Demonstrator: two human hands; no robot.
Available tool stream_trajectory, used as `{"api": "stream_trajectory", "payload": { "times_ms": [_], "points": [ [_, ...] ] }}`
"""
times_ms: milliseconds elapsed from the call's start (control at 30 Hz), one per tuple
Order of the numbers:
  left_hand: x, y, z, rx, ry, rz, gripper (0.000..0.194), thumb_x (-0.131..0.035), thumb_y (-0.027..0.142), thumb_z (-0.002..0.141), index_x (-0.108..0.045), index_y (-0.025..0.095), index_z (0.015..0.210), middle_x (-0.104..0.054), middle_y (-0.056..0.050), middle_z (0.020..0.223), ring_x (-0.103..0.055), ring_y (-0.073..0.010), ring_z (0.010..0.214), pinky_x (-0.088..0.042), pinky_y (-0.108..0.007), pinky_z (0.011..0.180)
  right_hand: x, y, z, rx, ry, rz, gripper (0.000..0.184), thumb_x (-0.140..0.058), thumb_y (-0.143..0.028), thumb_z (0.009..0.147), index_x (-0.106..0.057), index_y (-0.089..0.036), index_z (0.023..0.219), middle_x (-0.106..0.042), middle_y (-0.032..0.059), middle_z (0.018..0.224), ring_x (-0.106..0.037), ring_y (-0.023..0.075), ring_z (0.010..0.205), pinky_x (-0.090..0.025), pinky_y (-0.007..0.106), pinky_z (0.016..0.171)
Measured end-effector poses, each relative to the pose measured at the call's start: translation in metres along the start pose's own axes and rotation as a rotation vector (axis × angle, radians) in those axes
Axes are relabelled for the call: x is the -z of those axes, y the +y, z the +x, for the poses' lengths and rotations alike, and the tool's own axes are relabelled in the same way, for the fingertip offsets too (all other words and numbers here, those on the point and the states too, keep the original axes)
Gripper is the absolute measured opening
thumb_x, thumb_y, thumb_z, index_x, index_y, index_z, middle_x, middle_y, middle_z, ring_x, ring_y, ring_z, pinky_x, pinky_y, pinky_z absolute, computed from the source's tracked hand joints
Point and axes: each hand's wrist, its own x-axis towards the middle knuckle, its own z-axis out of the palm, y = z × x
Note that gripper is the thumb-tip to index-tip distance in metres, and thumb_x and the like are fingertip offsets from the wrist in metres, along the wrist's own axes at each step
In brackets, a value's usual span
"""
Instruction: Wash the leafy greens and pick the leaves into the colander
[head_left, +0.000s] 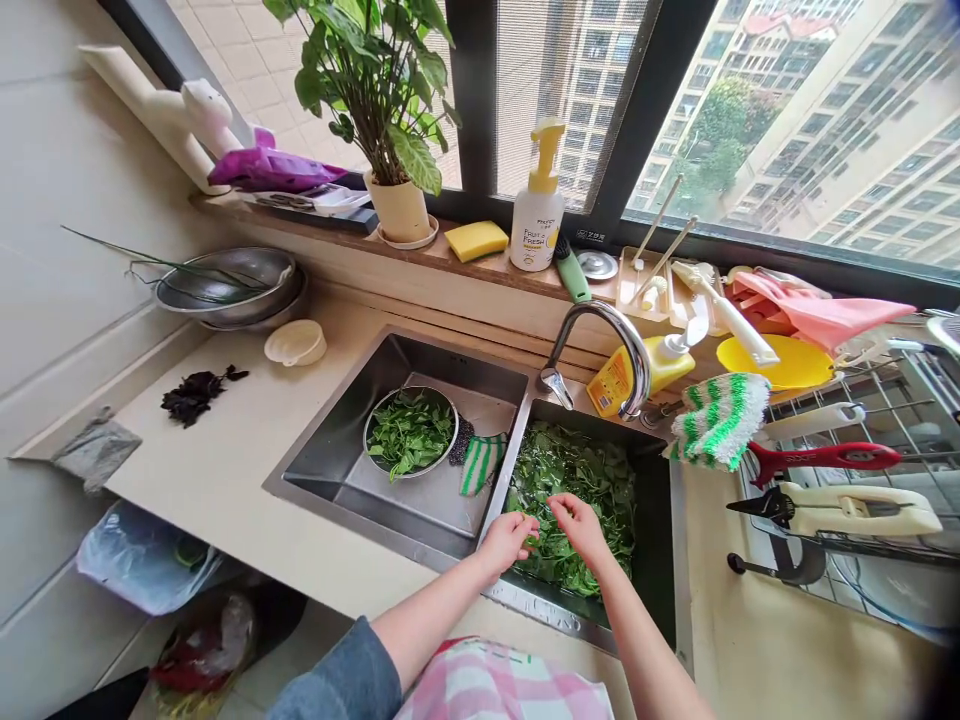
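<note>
Leafy greens (577,470) float in water in the right sink basin (656,560). Over its near left part is my left hand (508,540), fingers curled closed, a bit of green leaf showing at the fingertips. Just to the right, my right hand (576,522) hovers above the greens with thumb and fingers pinched together. Whatever lies in that pinch is too small to make out. More picked leaves fill a round metal bowl (454,440) in the left basin (322,455). Beside it lies a green-and-white striped cloth (483,464).
A chrome faucet (637,350) arches over the right basin. A yellow bottle (637,375) stands behind it, and a dish rack (840,560) with scissors (847,508) is at right. Metal bowls (289,300) and dark clumps (193,398) sit on the left counter.
</note>
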Motion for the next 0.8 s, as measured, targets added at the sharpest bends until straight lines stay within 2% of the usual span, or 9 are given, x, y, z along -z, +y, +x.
{"api": "stream_trajectory", "payload": {
  "times_ms": [33,67,133,200,267,400,567,667,800],
  "points": [
    [0.003,-0.002,-0.001,0.002,0.004,0.059,0.035,-0.047,0.046,0.077,-0.055,0.014,0.089,-0.054,0.0,0.07,-0.05,-0.0086,0.056,-0.04,-0.022,0.054,0.0,-0.004,0.006,0.001,-0.001,-0.019,0.032,-0.049,-0.044,0.075,-0.064,-0.016,0.076,-0.06,0.0016,0.066,-0.049,0.0129,0.058,-0.038,0.023,0.052],
    [0.006,-0.003,-0.002,-0.004,-0.002,0.139,0.033,-0.044,0.044,0.079,-0.054,0.015,0.088,-0.052,0.001,0.064,-0.048,-0.0089,0.052,-0.04,-0.022,0.052,-0.001,-0.009,0.011,0.011,-0.055,-0.034,0.031,-0.049,-0.043,0.075,-0.064,-0.016,0.076,-0.06,0.0015,0.067,-0.05,0.0129,0.058,-0.038,0.022,0.052],
    [0.013,-0.002,-0.004,-0.049,-0.009,0.348,0.029,-0.042,0.042,0.08,-0.055,0.016,0.082,-0.047,0.003,0.057,-0.046,-0.0103,0.049,-0.041,-0.025,0.052,-0.003,-0.021,0.016,0.053,-0.258,-0.058,0.026,-0.05,-0.038,0.075,-0.065,-0.017,0.077,-0.061,0.0011,0.067,-0.051,0.0129,0.06,-0.039,0.022,0.054],
    [0.019,0.002,-0.005,-0.149,-0.002,0.573,0.027,-0.041,0.038,0.081,-0.056,0.016,0.074,-0.05,0.0,0.058,-0.049,-0.0131,0.054,-0.042,-0.028,0.058,-0.005,-0.032,0.015,0.11,-0.41,-0.118,0.022,-0.048,-0.032,0.076,-0.065,-0.018,0.077,-0.061,0.0002,0.066,-0.052,0.0128,0.06,-0.039,0.022,0.056],
    [0.021,0.008,-0.007,-0.252,0.017,0.749,0.028,-0.038,0.034,0.082,-0.057,0.017,0.07,-0.057,-0.004,0.065,-0.054,-0.0169,0.065,-0.042,-0.031,0.066,-0.005,-0.041,0.009,0.166,-0.435,-0.214,0.02,-0.046,-0.025,0.076,-0.065,-0.019,0.075,-0.061,-0.0006,0.064,-0.051,0.0123,0.059,-0.038,0.022,0.057],
    [0.018,0.018,-0.011,-0.287,0.015,0.924,0.029,-0.036,0.03,0.082,-0.06,0.018,0.072,-0.063,-0.009,0.074,-0.058,-0.0218,0.075,-0.042,-0.033,0.071,-0.001,-0.048,-0.007,0.225,-0.351,-0.313,0.02,-0.043,-0.022,0.076,-0.063,-0.02,0.077,-0.063,-0.0002,0.067,-0.051,0.0127,0.059,-0.036,0.022,0.057],
    [0.014,0.023,-0.008,-0.218,-0.004,0.933,0.028,-0.04,0.029,0.078,-0.062,0.019,0.062,-0.062,-0.008,0.066,-0.058,-0.0226,0.069,-0.042,-0.033,0.068,-0.009,-0.035,-0.013,0.233,-0.262,-0.346,0.016,-0.043,-0.021,0.076,-0.058,-0.019,0.072,-0.059,-0.0016,0.061,-0.047,0.0107,0.055,-0.032,0.02,0.053],
    [0.017,0.026,-0.004,-0.184,0.025,0.873,0.031,-0.04,0.029,0.078,-0.062,0.019,0.06,-0.061,-0.006,0.063,-0.056,-0.0197,0.066,-0.041,-0.03,0.067,-0.024,-0.017,0.002,0.194,-0.164,-0.337,0.014,-0.041,-0.02,0.075,-0.055,-0.019,0.071,-0.056,-0.0027,0.056,-0.043,0.0102,0.05,-0.03,0.019,0.05],
    [0.025,0.027,-0.005,-0.222,-0.005,0.783,0.033,-0.036,0.027,0.078,-0.063,0.019,0.063,-0.058,-0.002,0.058,-0.052,-0.0161,0.059,-0.04,-0.028,0.065,-0.042,0.012,0.047,-0.002,0.136,-0.366,0.014,-0.041,-0.018,0.073,-0.055,-0.019,0.07,-0.059,0.0001,0.062,-0.05,0.013,0.056,-0.035,0.021,0.054]
  ]
}}
